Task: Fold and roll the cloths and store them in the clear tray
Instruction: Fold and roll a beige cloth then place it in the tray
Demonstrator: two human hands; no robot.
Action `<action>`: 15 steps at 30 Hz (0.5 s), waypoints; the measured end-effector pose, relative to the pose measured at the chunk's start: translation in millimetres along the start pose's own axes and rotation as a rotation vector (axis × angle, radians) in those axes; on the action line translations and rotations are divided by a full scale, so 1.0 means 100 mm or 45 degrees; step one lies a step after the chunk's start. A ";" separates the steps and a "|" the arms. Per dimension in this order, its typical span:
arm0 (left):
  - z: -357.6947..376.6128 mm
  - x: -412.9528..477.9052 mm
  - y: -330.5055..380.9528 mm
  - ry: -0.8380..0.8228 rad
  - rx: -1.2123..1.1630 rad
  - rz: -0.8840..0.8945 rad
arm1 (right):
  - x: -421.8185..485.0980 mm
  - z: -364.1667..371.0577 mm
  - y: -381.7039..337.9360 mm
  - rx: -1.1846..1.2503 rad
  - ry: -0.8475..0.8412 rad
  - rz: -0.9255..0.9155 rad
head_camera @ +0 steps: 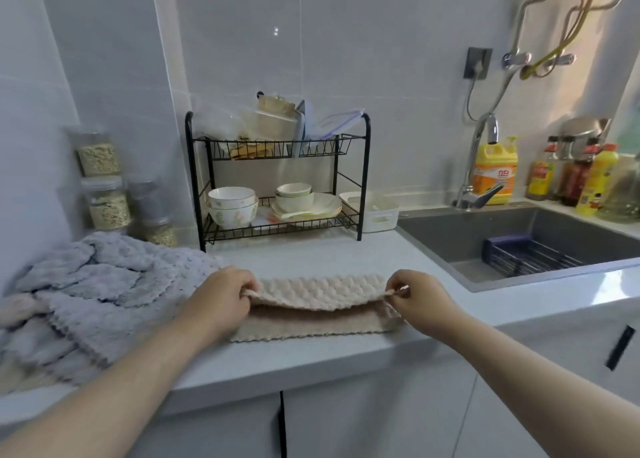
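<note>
A beige bumpy cloth [322, 291] lies on the white counter [311, 357] near its front edge. Its far part is lifted and doubled over toward me, while a lower layer stays flat. My left hand [221, 298] pinches the left end of the lifted edge. My right hand [419, 301] pinches the right end. A heap of grey-blue cloths [104, 284] lies at the left, with a pinkish cloth [17, 308] at its far left. A white tray with handle slots [377, 218] stands beside the dish rack; I cannot tell if it is the clear tray.
A black two-tier dish rack [277, 180] with bowls and plates stands at the back. Jars of grains [104, 194] are stacked at back left. The grey sink [519, 246] with a dark basket and a tap lies to the right, with bottles behind it.
</note>
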State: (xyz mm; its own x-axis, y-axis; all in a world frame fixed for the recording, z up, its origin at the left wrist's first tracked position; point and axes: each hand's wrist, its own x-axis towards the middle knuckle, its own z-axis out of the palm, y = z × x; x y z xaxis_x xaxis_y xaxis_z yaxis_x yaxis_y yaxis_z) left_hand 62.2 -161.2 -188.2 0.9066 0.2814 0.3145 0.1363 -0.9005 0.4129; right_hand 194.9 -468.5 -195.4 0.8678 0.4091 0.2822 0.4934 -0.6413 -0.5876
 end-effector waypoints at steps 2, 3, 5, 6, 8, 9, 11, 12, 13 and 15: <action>0.07 -0.11 0.01 -0.106 0.066 -0.078 | -0.10 0.01 0.02 -0.090 -0.108 -0.021; 0.09 -0.16 0.01 -0.154 0.112 -0.105 | -0.14 0.01 0.02 -0.155 -0.163 -0.047; 0.08 -0.24 0.01 -0.202 0.212 -0.101 | -0.16 0.01 0.03 -0.277 -0.216 -0.106; 0.07 -0.26 0.03 -0.214 0.247 -0.085 | -0.18 0.01 0.02 -0.316 -0.220 -0.126; 0.04 -0.31 0.05 -0.235 0.292 -0.066 | -0.20 0.02 0.01 -0.365 -0.215 -0.152; 0.04 -0.33 0.06 -0.241 0.306 -0.064 | -0.21 0.02 0.00 -0.376 -0.209 -0.157; 0.03 -0.37 0.08 -0.256 0.333 -0.052 | -0.21 0.02 0.00 -0.394 -0.204 -0.161; 0.02 -0.38 0.09 -0.273 0.340 -0.047 | -0.22 0.01 0.00 -0.400 -0.219 -0.164; 0.01 -0.39 0.10 -0.297 0.347 -0.043 | -0.22 0.00 0.00 -0.401 -0.245 -0.171; -0.01 -0.40 0.11 -0.341 0.349 -0.017 | -0.24 -0.02 -0.01 -0.352 -0.311 -0.185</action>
State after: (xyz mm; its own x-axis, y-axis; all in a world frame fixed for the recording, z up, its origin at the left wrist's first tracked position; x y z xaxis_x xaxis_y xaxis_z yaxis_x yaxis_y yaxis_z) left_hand 27.4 -181.8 -195.2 0.9714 0.2293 0.0610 0.2173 -0.9629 0.1601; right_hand 173.6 -478.6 -200.2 0.7644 0.6295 0.1394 0.6365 -0.7022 -0.3191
